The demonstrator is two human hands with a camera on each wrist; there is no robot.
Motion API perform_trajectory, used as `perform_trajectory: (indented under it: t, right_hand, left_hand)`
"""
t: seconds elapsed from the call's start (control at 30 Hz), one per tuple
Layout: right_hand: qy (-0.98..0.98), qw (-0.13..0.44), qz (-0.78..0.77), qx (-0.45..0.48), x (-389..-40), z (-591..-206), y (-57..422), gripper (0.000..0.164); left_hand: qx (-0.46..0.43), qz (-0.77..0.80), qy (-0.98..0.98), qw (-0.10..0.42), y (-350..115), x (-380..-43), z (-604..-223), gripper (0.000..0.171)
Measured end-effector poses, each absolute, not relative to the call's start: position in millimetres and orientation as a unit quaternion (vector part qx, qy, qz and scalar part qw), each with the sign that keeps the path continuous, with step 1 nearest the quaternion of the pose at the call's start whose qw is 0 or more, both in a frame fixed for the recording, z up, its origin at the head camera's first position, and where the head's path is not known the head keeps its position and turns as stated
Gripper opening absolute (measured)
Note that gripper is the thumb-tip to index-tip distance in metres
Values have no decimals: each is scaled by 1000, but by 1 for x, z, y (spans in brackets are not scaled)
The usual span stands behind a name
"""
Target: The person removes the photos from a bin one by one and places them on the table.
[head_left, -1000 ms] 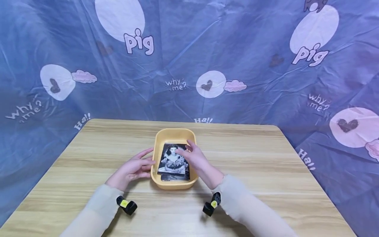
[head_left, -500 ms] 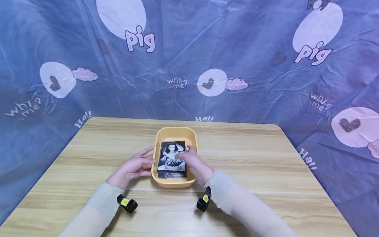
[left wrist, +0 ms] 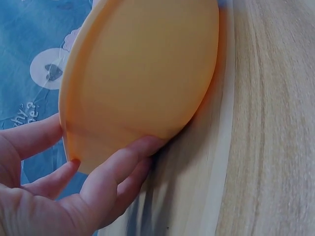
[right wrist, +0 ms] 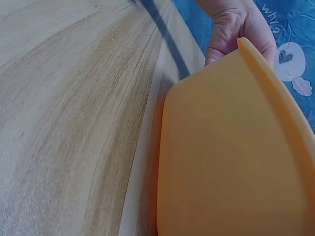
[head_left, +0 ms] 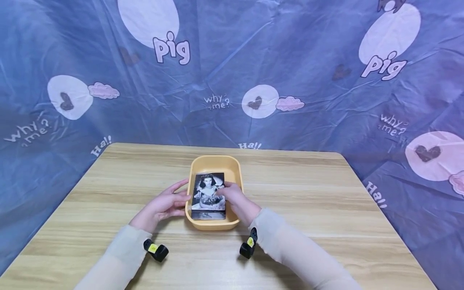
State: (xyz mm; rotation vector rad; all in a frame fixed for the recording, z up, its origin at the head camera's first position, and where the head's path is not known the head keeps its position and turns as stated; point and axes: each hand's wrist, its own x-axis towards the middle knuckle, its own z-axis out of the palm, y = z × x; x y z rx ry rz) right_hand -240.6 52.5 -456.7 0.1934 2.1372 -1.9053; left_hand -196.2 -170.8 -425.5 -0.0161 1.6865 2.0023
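A stack of black-and-white photos [head_left: 208, 196] lies in a yellow plastic bin [head_left: 214, 226], close to its left inner wall. The top one shows a dark-haired woman in a ruffled dress; the edges of others show below it. With its thumb over the face of the top photo and its fingers at the right edge, my right hand [head_left: 238, 200] grips the stack; its fingertips are partly hidden. Relaxed fingers of my left hand [head_left: 164, 206] rest against the bin's outer left side. In the left wrist view, those fingers [left wrist: 123, 162] touch the bin wall [left wrist: 147, 64].
The bin stands on a wood-grain table [head_left: 308, 201]. Behind the table hangs a blue printed cloth [head_left: 224, 64]. Black wrist cameras sit under the left sleeve [head_left: 127, 245] and the right sleeve [head_left: 286, 237].
My right hand has come down and left inside the bin, and its fingers have closed at the stack's right edge. The photos have shifted left and lined up straighter. My left hand has stayed put.
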Motion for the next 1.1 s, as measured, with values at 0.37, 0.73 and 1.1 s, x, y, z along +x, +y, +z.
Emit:
perform_trajectory:
  t: [0.37,0.73,1.1]
  right_hand:
    - [742,83,-660,81,-219,-420,47,61]
    - [725,92,-680,57,-216,-418,49,67]
    - [654,55,-751,73,-247,-380,101,66]
  left_hand:
    - [13,743,617,261,-169,-194,-424,86]
    - [-10,736,625,258,-170,-195,-426,80]
    - [0,738,624,258,-168,-196,-427,79]
